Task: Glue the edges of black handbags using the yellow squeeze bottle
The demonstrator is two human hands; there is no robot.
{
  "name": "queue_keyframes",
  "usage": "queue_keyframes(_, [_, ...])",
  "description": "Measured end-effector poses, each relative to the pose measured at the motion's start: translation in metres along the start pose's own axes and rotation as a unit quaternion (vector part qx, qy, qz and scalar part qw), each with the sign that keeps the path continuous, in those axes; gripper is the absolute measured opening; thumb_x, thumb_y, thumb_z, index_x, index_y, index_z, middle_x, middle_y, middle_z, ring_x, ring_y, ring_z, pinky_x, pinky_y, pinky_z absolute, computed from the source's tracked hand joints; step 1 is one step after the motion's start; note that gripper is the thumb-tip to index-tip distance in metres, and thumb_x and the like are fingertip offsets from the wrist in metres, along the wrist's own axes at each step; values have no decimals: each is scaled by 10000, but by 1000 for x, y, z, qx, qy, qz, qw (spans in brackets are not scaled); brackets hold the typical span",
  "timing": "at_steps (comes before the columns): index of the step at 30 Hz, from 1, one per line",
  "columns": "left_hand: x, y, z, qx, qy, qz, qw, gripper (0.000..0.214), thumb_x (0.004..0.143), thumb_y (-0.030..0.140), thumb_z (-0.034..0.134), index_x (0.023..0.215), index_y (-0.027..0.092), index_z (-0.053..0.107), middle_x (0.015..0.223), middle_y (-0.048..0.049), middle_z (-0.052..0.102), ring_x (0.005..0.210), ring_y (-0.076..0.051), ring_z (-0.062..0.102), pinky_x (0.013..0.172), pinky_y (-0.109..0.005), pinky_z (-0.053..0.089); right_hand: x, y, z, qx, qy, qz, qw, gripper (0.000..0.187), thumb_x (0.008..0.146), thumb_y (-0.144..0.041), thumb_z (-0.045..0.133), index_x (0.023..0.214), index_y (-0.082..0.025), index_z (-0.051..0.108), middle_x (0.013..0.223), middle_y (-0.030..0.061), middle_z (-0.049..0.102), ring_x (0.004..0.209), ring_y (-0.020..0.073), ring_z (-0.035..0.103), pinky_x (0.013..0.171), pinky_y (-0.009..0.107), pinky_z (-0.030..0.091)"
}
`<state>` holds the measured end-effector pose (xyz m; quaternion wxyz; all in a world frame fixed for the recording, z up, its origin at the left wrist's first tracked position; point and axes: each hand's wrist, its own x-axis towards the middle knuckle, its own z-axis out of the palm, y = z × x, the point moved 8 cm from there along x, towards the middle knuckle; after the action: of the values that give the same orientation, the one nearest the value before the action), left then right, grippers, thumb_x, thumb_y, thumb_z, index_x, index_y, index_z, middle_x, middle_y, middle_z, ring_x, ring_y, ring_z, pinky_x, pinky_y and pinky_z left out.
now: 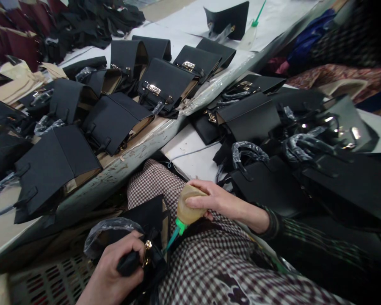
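Note:
A black handbag with a gold clasp and a plastic-wrapped handle rests on my lap, tilted. My left hand is closed around a dark part of it beside the clasp. In my right hand is a squeeze glue bottle, tipped downward, with yellowish liquid inside. Its green cap and thin nozzle point at the handbag's open edge, where the tip seems to touch. What exactly my left fingers pinch is partly hidden.
Several black handbags crowd the table on the left, and more lie on the white surface at right. Below left is a plastic crate. Another glue bottle stands at the back. A person's blue sleeve shows at upper right.

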<state>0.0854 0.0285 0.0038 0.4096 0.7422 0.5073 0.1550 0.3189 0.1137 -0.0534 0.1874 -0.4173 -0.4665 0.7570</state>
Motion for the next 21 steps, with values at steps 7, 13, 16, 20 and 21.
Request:
queue_keyframes(7, [7, 6, -2, -3, 4, 14, 1000, 198, 740, 28, 521, 760, 225, 518, 701, 57, 581, 633, -96, 552, 613, -181, 436, 19, -2, -26, -170, 113, -37, 978, 307, 853, -413, 743, 1029, -179, 648, 865, 16, 658, 703, 182, 608, 576, 283, 482])
queue_keyframes(13, [5, -1, -4, -15, 10, -7, 1000, 186, 745, 40, 532, 760, 225, 514, 710, 48, 585, 654, -110, 552, 657, -205, 441, 18, -9, -27, -252, 148, -80, 953, 285, 849, -403, 753, 993, -183, 646, 901, 30, 683, 827, 225, 629, 735, 335, 483])
queue_keyframes(16, [4, -3, -3, -25, 16, -30, 999, 178, 747, 47, 540, 754, 224, 520, 717, 50, 578, 664, -112, 543, 667, -211, 429, 9, -14, -20, -204, 119, -77, 969, 301, 849, -408, 761, 1018, -187, 647, 900, 24, 681, 820, 216, 630, 706, 313, 494])
queue_keyframes(20, [6, -1, -5, -34, 26, -17, 999, 199, 715, 27, 533, 736, 223, 509, 702, 55, 565, 671, -111, 534, 650, -200, 410, -6, -13, -8, -80, 53, -32, 995, 380, 856, -468, 761, 1089, -198, 626, 842, 0, 639, 650, 161, 587, 508, 242, 474])
queue_keyframes(21, [6, 0, -5, -33, 25, -15, 999, 203, 712, 21, 532, 731, 221, 508, 698, 56, 565, 670, -110, 534, 652, -198, 410, -9, -12, -6, -50, 42, -24, 998, 394, 856, -483, 763, 1091, -199, 625, 819, -7, 625, 607, 147, 568, 465, 227, 459])
